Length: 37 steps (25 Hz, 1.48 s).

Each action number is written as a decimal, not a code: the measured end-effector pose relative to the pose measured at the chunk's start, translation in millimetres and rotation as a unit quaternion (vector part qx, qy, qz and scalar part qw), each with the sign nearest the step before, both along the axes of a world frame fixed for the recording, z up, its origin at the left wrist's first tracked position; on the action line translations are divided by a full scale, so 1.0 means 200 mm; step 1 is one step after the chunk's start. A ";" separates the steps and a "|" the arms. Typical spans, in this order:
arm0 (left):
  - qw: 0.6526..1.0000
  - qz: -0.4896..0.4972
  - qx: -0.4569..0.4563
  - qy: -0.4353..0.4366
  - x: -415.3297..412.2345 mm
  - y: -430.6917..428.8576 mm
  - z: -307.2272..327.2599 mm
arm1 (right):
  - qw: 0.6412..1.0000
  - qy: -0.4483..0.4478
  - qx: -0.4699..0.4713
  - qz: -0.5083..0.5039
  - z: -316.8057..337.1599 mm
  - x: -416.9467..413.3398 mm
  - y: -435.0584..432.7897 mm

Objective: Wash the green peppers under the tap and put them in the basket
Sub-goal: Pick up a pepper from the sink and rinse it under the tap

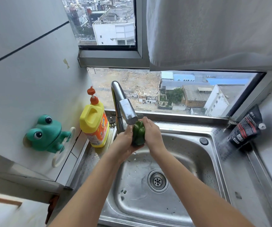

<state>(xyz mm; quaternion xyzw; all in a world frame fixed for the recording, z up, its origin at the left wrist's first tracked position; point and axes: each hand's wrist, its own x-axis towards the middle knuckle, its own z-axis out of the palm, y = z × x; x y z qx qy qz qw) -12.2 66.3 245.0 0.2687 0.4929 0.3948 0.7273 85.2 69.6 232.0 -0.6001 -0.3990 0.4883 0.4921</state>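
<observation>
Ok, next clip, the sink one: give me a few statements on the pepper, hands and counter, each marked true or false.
1. Both hands hold the green pepper under the tap. True: left hand, right hand.
2. The pepper lies on the sink floor. False: it is held up by the spout.
3. A yellow bottle stands left of the tap. True.
4. The frog holder is red. False: green.
5. A basket sits in the sink. False: none in view.

Green pepper [138, 134]: dark, glossy, lobed, held upright directly beneath the tap [126, 110] spout, above the far left part of the sink [217, 163]. The tap is chrome, curved, angled toward the near right.
</observation>
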 end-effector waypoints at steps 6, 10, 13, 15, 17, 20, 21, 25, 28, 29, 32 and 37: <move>0.993 0.104 0.056 0.014 0.01 0.00 -0.07 | 0.984 0.110 0.007 0.138 -0.03 -0.02 0.01; 0.997 0.066 0.023 0.033 0.00 0.00 -0.06 | 0.979 0.059 0.021 0.194 -0.02 0.03 0.01; 0.999 0.018 0.009 0.042 0.01 -0.02 -0.06 | 0.994 -0.025 0.016 0.101 0.00 0.04 0.01; 0.986 -0.049 0.064 0.148 0.02 -0.03 -0.06 | 0.997 0.037 -0.052 0.046 0.00 0.05 0.00; 0.942 -0.067 0.179 0.274 0.02 -0.04 -0.10 | 0.986 0.116 -0.109 0.040 0.02 0.04 0.00; 0.904 0.047 0.281 0.317 0.02 -0.05 -0.11 | 0.979 0.170 -0.093 0.068 0.05 -0.01 -0.02; 0.900 0.078 0.280 0.326 0.00 -0.03 -0.10 | 0.976 0.194 -0.074 0.070 0.04 -0.03 -0.02; 0.982 0.106 0.087 0.129 -0.04 0.06 -0.03 | 0.985 -0.052 0.140 0.090 -0.08 -0.07 -0.08; 0.997 0.048 -0.064 0.006 -0.04 0.04 0.03 | 0.922 -0.261 0.281 0.059 -0.13 -0.08 -0.08; 0.998 0.032 -0.057 0.017 -0.03 0.02 0.02 | 0.930 -0.245 0.272 0.032 -0.12 -0.08 -0.07; 0.995 0.032 0.042 0.085 0.01 0.00 -0.01 | 0.995 -0.069 0.072 -0.005 -0.04 -0.08 -0.01; 0.983 0.040 0.130 0.120 0.02 -0.03 -0.08 | 0.996 0.018 -0.063 0.054 0.03 -0.08 0.07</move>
